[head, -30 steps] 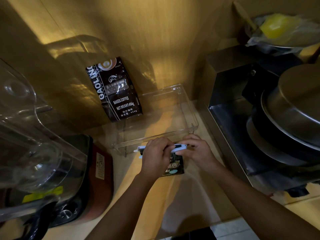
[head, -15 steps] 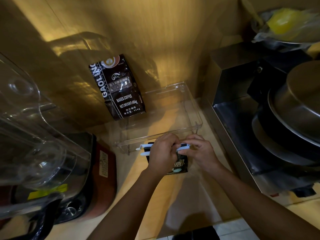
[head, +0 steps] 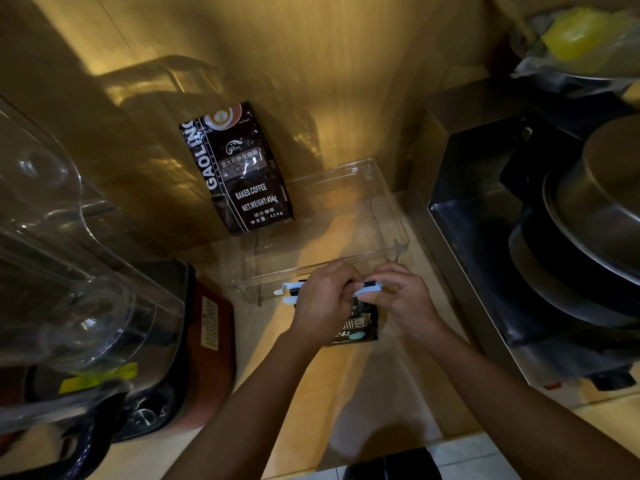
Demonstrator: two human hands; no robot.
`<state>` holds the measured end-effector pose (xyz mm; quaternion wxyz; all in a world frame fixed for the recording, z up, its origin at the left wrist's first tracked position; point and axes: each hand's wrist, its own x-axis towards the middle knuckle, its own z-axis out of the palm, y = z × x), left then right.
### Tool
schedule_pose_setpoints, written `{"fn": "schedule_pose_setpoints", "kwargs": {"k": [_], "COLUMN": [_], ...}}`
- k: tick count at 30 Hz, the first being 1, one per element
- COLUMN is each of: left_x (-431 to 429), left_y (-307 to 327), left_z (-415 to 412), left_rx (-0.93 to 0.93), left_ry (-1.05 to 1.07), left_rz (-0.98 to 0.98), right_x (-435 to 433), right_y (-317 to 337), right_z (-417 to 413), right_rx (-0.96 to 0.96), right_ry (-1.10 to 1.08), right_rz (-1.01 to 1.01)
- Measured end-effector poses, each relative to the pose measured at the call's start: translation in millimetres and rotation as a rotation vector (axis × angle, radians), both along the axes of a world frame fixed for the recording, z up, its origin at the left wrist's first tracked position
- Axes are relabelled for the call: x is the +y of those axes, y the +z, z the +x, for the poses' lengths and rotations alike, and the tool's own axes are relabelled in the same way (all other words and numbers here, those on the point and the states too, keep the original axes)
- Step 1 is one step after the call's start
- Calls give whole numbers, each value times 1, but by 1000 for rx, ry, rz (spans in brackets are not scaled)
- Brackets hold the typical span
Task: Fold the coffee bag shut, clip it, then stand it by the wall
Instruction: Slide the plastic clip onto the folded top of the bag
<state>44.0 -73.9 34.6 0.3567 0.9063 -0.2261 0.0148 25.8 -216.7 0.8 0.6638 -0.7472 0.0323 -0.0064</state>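
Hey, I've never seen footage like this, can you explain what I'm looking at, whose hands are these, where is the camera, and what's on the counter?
There is no machine here. The single picture comes from a wide-angle camera worn on a person's head, looking down at their own two bare hands. The left hand and right hand hold a small dark coffee bag and a white bag clip laid across its top; the clip's prongs at its left end look apart, so it seems not yet closed. Behind the hands sits a clear plastic tray. A larger coffee bag stands leaning on the wall. At left is a blender, at right stacked metal pans.
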Motion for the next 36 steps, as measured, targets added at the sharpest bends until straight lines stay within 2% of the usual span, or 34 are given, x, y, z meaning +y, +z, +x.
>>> {"fn": "schedule_pose_setpoints", "kwargs": {"k": [10, 16, 30, 36], "left_x": [46, 59, 63, 63], "left_y": [10, 10, -3, -2], "left_z": [7, 6, 6, 6], "left_rx": [71, 133, 169, 125], "left_ry": [-2, 75, 106, 105], "left_rz": [203, 139, 83, 146], "right_x": [-1, -1, -3, 0], "right_y": [-3, -5, -2, 3], "right_z": [0, 1, -1, -1], "right_rx": [-14, -7, -17, -9], "right_ry": [1, 16, 26, 22], "right_rz": [53, 55, -28, -31]}}
